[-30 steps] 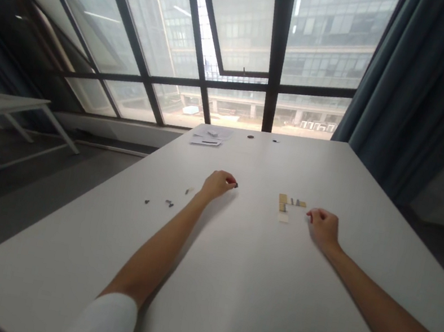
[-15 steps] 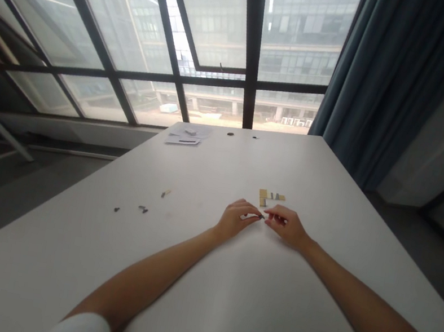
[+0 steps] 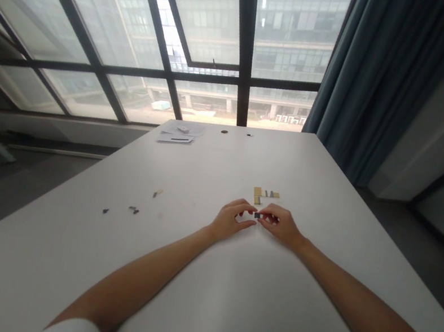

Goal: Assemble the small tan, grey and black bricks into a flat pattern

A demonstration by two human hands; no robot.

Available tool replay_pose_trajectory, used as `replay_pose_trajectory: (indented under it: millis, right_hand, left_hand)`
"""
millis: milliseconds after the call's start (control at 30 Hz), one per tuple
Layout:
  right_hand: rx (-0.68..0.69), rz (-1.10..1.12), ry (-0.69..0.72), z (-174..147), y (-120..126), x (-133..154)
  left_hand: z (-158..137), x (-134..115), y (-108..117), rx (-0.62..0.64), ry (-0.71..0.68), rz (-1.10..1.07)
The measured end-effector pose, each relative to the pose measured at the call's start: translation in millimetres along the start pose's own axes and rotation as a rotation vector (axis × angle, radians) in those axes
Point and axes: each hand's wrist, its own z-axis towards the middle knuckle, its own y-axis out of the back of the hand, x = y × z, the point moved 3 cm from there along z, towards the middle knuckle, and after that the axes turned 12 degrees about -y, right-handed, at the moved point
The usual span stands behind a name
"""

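Between my two hands is a small dark grey piece (image 3: 257, 215), too small to name more exactly. My right hand (image 3: 281, 224) pinches it at its right side with thumb and fingertips. My left hand (image 3: 233, 219) is on the other side, thumb and forefinger apart around the piece's left end; whether a fingertip touches it I cannot make out. Just beyond my hands lies a flat group of yellow and grey pieces (image 3: 258, 192) in an angled layout on the white table (image 3: 194, 275).
To the left lie small dark pieces (image 3: 134, 209), another dark piece (image 3: 105, 211) and a yellow-and-grey piece (image 3: 157, 193). Papers (image 3: 175, 138) with a white object sit at the far left corner. A dark round object (image 3: 224, 131) rests near the far edge, before the windows.
The dark piece has passed from my left fingertips to my right. My left thumb and forefinger have spread apart, and my right fingers have closed. The view has shifted slightly.
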Motion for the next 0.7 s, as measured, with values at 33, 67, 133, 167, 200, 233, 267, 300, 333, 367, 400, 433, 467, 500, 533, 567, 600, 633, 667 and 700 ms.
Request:
replay_pose_trajectory:
  millis: [33, 67, 133, 167, 200, 233, 267, 300, 333, 367, 400, 433, 467, 500, 533, 567, 600, 633, 667, 700]
  right_hand:
    - [-0.007, -0.025, 0.014, -0.1, 0.5, -0.1]
    - [-0.009, -0.048, 0.027, -0.3, 0.7, 0.0]
    - [0.0, -0.08, 0.043, -0.9, 0.4, 0.3]
    - [0.004, -0.088, 0.048, -1.3, 0.1, 0.5]
    - [0.007, -0.092, 0.05, -1.6, -0.3, 0.7]
    - [0.008, -0.094, 0.052, -1.8, -0.7, 0.9]
    - [0.009, -0.094, 0.052, -1.9, -1.1, 1.1]
    - [0.008, -0.092, 0.053, -1.9, -1.4, 1.2]
    - [0.009, -0.091, 0.053, -1.8, -1.7, 1.2]
    - [0.009, -0.092, 0.054, -1.7, -1.8, 1.2]
    - [0.01, -0.093, 0.056, -1.5, -1.8, 1.2]
    - [0.01, -0.094, 0.057, -1.4, -1.8, 1.2]
    - [0.012, -0.096, 0.058, -1.4, -1.7, 1.2]
    - [0.013, -0.098, 0.059, -1.4, -1.6, 1.2]
    - [0.014, -0.1, 0.059, -1.4, -1.5, 1.1]
    - [0.016, -0.102, 0.059, -1.5, -1.4, 1.1]
    - [0.017, -0.103, 0.059, -1.6, -1.4, 1.1]
    - [0.017, -0.104, 0.058, -1.7, -1.4, 1.1]
    - [0.014, -0.105, 0.058, -1.8, -1.5, 1.2]
    - [0.011, -0.104, 0.058, -1.7, -1.5, 1.3]
  left_hand:
    - [-0.1, -0.6, 0.1, 0.007, 0.005, 0.014]
    - [-0.2, -1.1, 0.2, 0.012, 0.008, 0.026]
    - [-0.2, -1.7, -0.1, 0.016, 0.017, 0.051]
    - [-0.1, -2.0, -0.2, 0.016, 0.023, 0.062]
    - [0.1, -2.3, -0.3, 0.014, 0.027, 0.072]
    - [0.4, -2.7, -0.2, 0.011, 0.028, 0.08]
    - [0.8, -3.1, -0.1, 0.008, 0.028, 0.087]
    - [1.2, -3.7, 0.0, 0.006, 0.026, 0.093]
    - [1.6, -4.3, 0.2, 0.006, 0.023, 0.096]
    - [1.9, -4.8, 0.3, 0.008, 0.02, 0.097]
    - [2.2, -5.3, 0.4, 0.01, 0.019, 0.099]
    - [2.3, -5.7, 0.5, 0.013, 0.019, 0.1]
    - [2.3, -5.8, 0.5, 0.014, 0.02, 0.101]
    - [2.2, -5.8, 0.5, 0.014, 0.021, 0.102]
    - [1.9, -5.6, 0.5, 0.013, 0.022, 0.103]
    - [1.7, -5.2, 0.4, 0.011, 0.021, 0.103]
    - [1.3, -4.7, 0.3, 0.006, 0.02, 0.102]
    - [1.0, -4.1, 0.2, 0.001, 0.019, 0.101]
    - [0.7, -3.6, 0.0, -0.003, 0.019, 0.1]
    - [0.4, -3.1, -0.1, -0.007, 0.019, 0.098]
